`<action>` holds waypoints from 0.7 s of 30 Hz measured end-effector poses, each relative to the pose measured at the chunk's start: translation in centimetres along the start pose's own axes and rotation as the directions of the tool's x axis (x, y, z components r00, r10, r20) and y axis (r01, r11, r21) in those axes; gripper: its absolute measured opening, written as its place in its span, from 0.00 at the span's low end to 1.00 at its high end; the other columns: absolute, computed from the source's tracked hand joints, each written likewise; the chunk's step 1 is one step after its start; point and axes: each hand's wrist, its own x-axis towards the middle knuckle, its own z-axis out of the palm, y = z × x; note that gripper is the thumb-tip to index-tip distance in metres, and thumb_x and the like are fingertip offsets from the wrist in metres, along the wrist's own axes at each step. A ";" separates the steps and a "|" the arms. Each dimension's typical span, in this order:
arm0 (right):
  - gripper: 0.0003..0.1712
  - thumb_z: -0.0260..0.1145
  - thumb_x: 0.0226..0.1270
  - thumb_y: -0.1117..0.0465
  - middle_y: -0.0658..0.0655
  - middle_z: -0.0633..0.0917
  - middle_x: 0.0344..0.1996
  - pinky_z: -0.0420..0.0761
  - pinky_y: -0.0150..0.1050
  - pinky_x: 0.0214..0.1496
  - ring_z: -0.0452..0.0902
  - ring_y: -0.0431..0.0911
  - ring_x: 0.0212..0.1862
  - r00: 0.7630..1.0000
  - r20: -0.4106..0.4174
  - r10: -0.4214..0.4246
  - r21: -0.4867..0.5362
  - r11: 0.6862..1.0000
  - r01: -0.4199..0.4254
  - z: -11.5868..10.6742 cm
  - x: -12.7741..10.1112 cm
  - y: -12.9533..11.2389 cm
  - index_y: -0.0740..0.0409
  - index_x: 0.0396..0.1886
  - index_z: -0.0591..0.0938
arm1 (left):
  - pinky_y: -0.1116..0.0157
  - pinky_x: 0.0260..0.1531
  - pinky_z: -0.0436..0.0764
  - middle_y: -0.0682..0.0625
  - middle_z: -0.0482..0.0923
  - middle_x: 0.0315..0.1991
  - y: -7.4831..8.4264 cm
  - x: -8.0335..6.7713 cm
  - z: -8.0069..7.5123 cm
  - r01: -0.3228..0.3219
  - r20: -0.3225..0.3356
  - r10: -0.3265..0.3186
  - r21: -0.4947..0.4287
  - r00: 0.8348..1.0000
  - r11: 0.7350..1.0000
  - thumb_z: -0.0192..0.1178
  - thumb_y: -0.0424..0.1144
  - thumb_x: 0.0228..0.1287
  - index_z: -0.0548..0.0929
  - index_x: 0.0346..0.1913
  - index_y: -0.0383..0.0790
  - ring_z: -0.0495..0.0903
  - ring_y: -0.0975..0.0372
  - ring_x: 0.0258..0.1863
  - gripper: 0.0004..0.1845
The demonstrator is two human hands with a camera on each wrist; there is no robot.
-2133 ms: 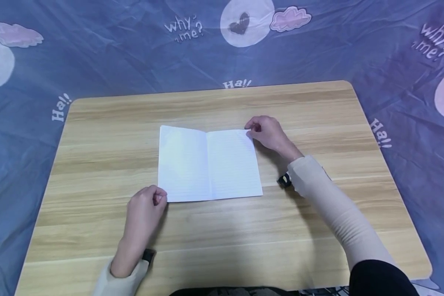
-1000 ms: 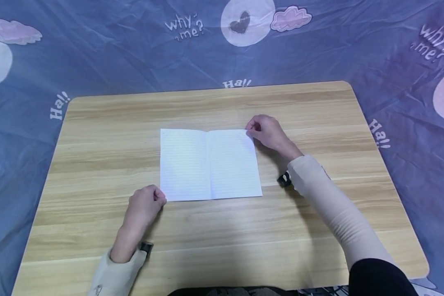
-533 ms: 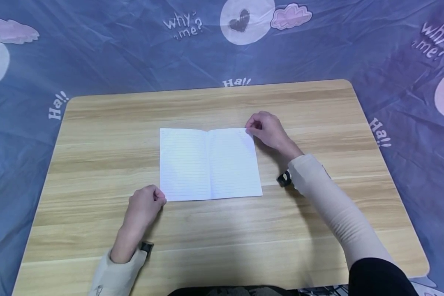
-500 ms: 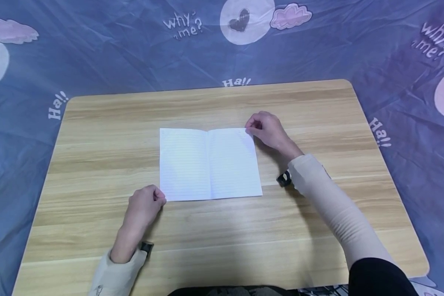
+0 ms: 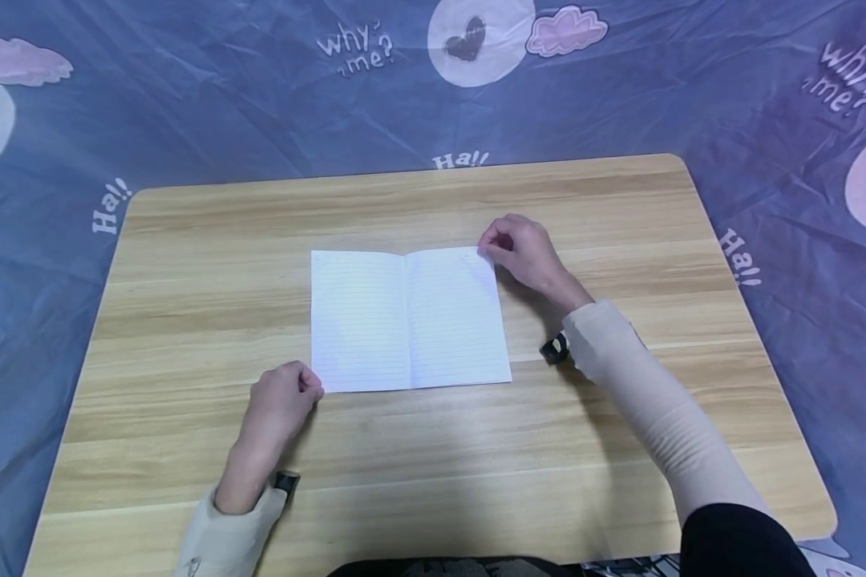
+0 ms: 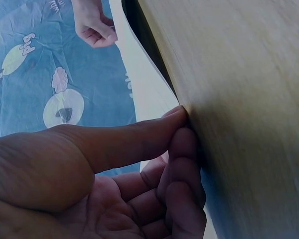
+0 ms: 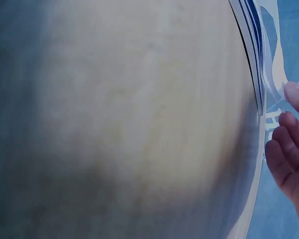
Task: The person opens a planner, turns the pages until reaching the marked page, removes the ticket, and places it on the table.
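Head view first: a blue printed sheet (image 5: 188, 104) with clouds, hearts and "why me?" lettering spreads all around, and on it sits the wooden counter (image 5: 433, 481), pale grain running side to side. Dead centre of the counter lies an open notebook (image 5: 407, 319), lined white pages flat, fold running away from the person. Two beige sleeves (image 5: 649, 401) come in from the near edge, each with a small black strap at the wrist.

Now the hands. Right hand (image 5: 523, 252) is up at the notebook's far right corner, fingers curled, thumb and forefinger pinching the corner of the top page. From the right wrist view the fingertips (image 7: 289, 124) sit right at the edge of the stacked pages (image 7: 251, 45), one thin leaf lifted slightly off the rest. So that grip is closed on the page corner.

Left hand (image 5: 281, 401) rests at the near left corner, a loose fist with the thumb touching the notebook's edge. Left wrist view shows the thumb (image 6: 134, 137) against the curled fingers at the counter, paper just beyond; whether paper is caught in that grip, I cannot tell.
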 end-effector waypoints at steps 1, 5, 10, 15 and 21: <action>0.03 0.71 0.66 0.63 0.51 0.80 0.33 0.74 0.38 0.40 0.73 0.43 0.36 1.000 -0.011 -0.013 0.004 1.000 0.013 0.0 0.0 0.0 0.57 0.38 0.86 | 0.54 0.34 0.75 0.47 0.80 0.29 0.0 0.0 0.0 0.001 0.001 -0.001 0.001 1.000 1.000 0.66 0.29 0.62 0.82 0.30 0.37 0.77 0.52 0.31 0.04; 0.03 0.71 0.65 0.65 0.51 0.81 0.33 0.76 0.36 0.39 0.75 0.42 0.35 0.998 -0.046 -0.033 0.074 0.997 0.036 0.0 -0.1 -0.1 0.57 0.38 0.85 | 0.55 0.33 0.74 0.47 0.80 0.29 -0.1 0.0 0.1 0.012 0.005 -0.012 -0.001 1.000 1.000 0.66 0.29 0.62 0.82 0.31 0.37 0.77 0.52 0.31 0.04; 0.04 0.72 0.66 0.64 0.54 0.84 0.30 0.76 0.33 0.31 0.76 0.49 0.30 0.999 -0.020 0.033 0.273 0.962 -0.026 -0.1 -0.2 -0.3 0.59 0.39 0.85 | 0.54 0.34 0.74 0.47 0.80 0.29 -0.1 0.0 0.1 0.013 0.009 -0.013 -0.004 1.000 1.000 0.66 0.29 0.62 0.82 0.31 0.37 0.77 0.52 0.31 0.04; 0.08 0.72 0.66 0.61 0.62 0.85 0.32 0.78 0.38 0.28 0.77 0.58 0.30 0.991 0.073 0.115 0.422 0.896 -0.135 -0.3 0.0 -0.5 0.60 0.40 0.86 | 0.53 0.35 0.74 0.47 0.80 0.29 -0.1 0.0 0.0 0.012 0.010 -0.012 -0.011 1.000 1.000 0.65 0.29 0.63 0.82 0.30 0.37 0.77 0.51 0.32 0.05; 0.10 0.72 0.66 0.60 0.65 0.84 0.33 0.79 0.42 0.30 0.77 0.56 0.29 0.980 0.139 0.144 0.509 0.838 -0.195 -0.4 0.3 -1.3 0.62 0.42 0.85 | 0.54 0.35 0.74 0.47 0.80 0.29 -0.1 0.0 0.1 0.010 0.014 -0.010 -0.017 1.000 1.000 0.65 0.28 0.62 0.82 0.30 0.37 0.77 0.52 0.32 0.05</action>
